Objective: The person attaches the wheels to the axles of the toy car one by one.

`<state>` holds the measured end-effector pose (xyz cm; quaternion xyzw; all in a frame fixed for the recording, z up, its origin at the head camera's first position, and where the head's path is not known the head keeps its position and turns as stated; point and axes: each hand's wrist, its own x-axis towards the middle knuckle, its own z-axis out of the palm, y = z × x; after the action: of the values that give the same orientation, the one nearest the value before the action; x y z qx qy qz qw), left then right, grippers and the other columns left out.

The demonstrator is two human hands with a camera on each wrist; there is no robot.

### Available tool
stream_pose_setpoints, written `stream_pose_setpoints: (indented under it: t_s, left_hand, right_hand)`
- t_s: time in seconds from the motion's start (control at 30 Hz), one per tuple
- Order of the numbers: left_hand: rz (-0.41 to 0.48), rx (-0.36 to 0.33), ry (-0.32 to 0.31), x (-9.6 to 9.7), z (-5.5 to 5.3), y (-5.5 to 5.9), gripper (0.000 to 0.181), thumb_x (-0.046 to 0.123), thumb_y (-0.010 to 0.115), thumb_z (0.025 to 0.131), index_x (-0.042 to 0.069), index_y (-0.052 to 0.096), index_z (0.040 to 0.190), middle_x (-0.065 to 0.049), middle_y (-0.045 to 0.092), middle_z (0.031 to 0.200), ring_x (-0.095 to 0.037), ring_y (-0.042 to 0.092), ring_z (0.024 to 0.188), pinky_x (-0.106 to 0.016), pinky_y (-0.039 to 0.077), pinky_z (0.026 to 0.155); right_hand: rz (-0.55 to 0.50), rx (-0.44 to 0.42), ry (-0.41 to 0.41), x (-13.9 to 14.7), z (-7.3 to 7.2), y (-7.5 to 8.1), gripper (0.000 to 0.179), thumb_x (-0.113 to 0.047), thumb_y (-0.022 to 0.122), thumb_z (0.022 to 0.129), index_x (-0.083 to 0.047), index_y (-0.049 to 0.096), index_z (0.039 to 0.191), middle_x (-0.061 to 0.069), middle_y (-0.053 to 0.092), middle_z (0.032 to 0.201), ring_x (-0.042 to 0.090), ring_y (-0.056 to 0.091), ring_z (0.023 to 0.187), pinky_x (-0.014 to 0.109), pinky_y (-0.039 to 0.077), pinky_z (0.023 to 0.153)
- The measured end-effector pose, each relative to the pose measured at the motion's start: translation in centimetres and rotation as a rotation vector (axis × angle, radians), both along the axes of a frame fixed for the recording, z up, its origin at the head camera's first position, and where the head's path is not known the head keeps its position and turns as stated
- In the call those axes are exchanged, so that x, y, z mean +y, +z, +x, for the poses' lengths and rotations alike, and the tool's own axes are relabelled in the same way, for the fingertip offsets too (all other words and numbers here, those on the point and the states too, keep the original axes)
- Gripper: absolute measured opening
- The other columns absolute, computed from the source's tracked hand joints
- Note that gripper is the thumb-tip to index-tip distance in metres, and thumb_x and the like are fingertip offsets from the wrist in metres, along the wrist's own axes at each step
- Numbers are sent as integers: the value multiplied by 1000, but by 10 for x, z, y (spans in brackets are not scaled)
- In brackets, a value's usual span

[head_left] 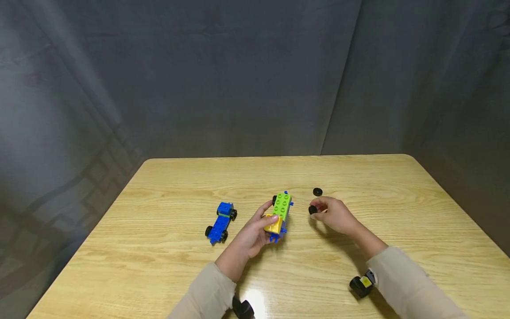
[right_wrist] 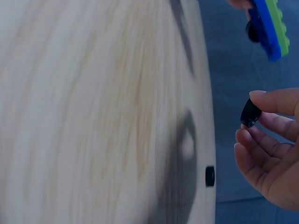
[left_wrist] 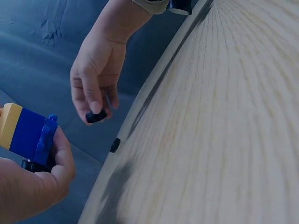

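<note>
My left hand (head_left: 252, 238) grips a toy car (head_left: 282, 206) with a blue base, a green studded brick and a yellow brick, the thumb lying over the yellow part. One black wheel (right_wrist: 253, 31) sits on that car's side, while bare blue axle ends stick out elsewhere. To the right of the car, my right hand (head_left: 335, 216) pinches a loose black wheel (right_wrist: 251, 113) between thumb and fingers, raised above the table. In the left wrist view this wheel (left_wrist: 96, 116) shows at the fingertips, apart from the car.
Another black wheel (head_left: 317, 192) lies on the wooden table (head_left: 179, 177) just beyond my right hand. A blue toy car (head_left: 221, 223) with black wheels stands to the left. Wrist cameras (head_left: 361, 286) are strapped below both sleeves. A grey curtain (head_left: 239, 79) hangs behind the table's far edge.
</note>
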<state>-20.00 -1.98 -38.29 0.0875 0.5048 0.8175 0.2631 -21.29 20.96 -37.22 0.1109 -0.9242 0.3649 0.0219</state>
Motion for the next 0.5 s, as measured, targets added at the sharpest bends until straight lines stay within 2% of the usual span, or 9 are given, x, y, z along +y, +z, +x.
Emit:
stream_pose_setpoints:
  t_s: [0.27, 0.5]
  left_hand:
    - [-8, -9, 11, -2, 1, 1, 62, 12, 51, 84, 17, 20, 137, -13, 40, 110, -14, 52, 73, -26, 43, 59]
    - [-13, -25, 12, -1, 3, 2, 62, 13, 53, 83, 19, 22, 136, -13, 42, 109, -14, 53, 73, -27, 44, 60]
  right_hand:
    - [-86, -15, 8, -13, 7, 4, 27, -4, 58, 80, 4, 53, 106, 10, 56, 93, 24, 51, 85, 36, 43, 69]
    - [-166, -10, -15, -21, 10, 8, 26, -6, 56, 82, 3, 51, 106, 11, 55, 93, 23, 50, 84, 35, 41, 71]
